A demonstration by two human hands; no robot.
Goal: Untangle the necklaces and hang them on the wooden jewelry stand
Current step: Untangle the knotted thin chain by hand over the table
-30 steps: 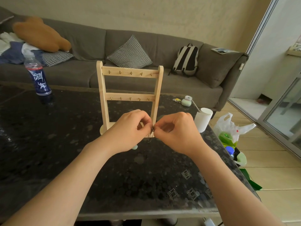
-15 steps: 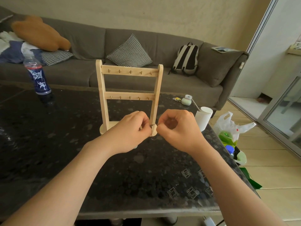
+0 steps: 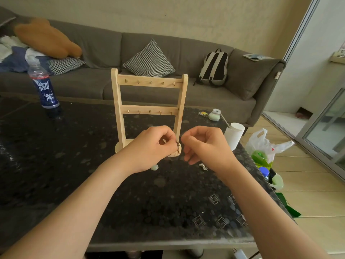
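A wooden jewelry stand point(image 3: 149, 83) with two rails of small hooks stands upright on the dark table point(image 3: 74, 165); no necklace hangs on it. My left hand point(image 3: 151, 146) pinches a thin brown necklace point(image 3: 178, 147) just in front of the stand's base. A pale green pendant point(image 3: 154, 167) shows below that hand, near the tabletop. My right hand point(image 3: 203, 144) is a little to the right, fingers curled, and I cannot see whether it holds a strand. A small silver chain point(image 3: 203, 166) lies on the table under my right wrist.
A blue drink bottle point(image 3: 43, 86) stands at the table's far left. A white paper cup point(image 3: 234, 136) and a small pale case point(image 3: 214, 115) sit near the right edge. Plastic bags point(image 3: 267, 148) lie on the floor beyond. A grey sofa point(image 3: 186, 53) runs behind.
My hands have drawn apart; the right hand moved right from the left hand. The brown necklace now hangs from my left fingers, and a silver chain is visible on the table.
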